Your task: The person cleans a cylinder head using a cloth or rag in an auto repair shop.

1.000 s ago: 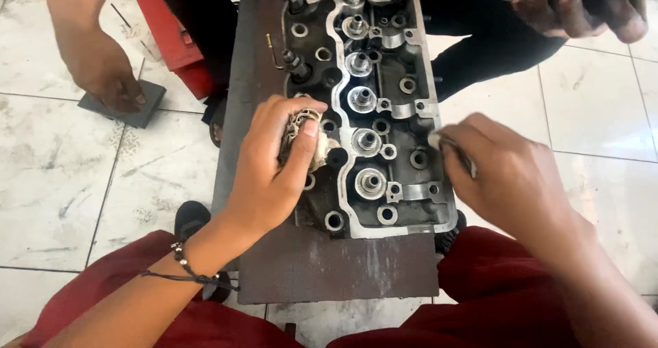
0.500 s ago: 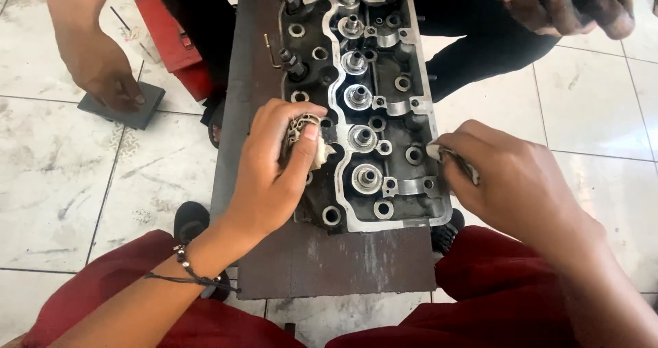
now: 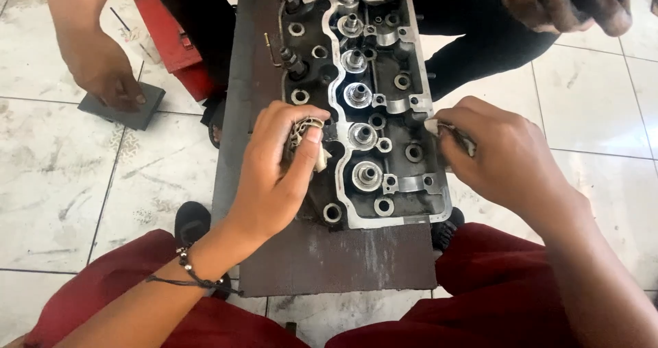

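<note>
A grey metal cylinder head (image 3: 373, 80) with several valve springs lies lengthwise on a dark brown bench (image 3: 336, 259). My left hand (image 3: 277, 166) presses a crumpled, dirty white rag (image 3: 310, 139) against the head's left edge. My right hand (image 3: 497, 156) pinches a small folded piece of abrasive paper (image 3: 445, 132) against the head's right rim.
Another person's hand (image 3: 103, 74) rests on a dark grey block (image 3: 123, 104) on the tiled floor at the left, beside a red box (image 3: 171, 36). A second hand of theirs (image 3: 562, 5) grips a metal part at the top right. My red trousers (image 3: 500, 279) flank the bench.
My right hand has slid up along the head's right rim with the abrasive paper. My left hand with the rag has stayed nearly in place.
</note>
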